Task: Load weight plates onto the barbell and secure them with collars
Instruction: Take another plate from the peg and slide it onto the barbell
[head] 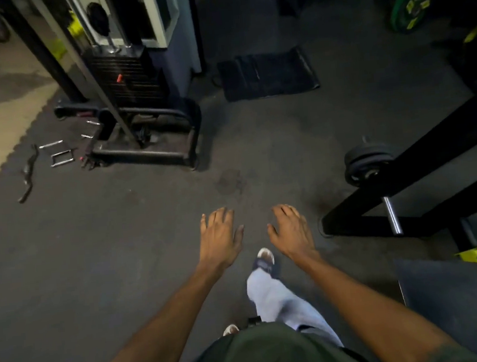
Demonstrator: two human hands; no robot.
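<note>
Head view: the left hand [220, 237] and right hand [292, 231] hang over the floor [122, 248], fingers spread and holding nothing. Black weight plates [367, 163] sit on the barbell [392, 215] at right, well apart from both hands.

Dark floor [150, 246]; folded mat [268, 74], cable handles [56, 156].
</note>
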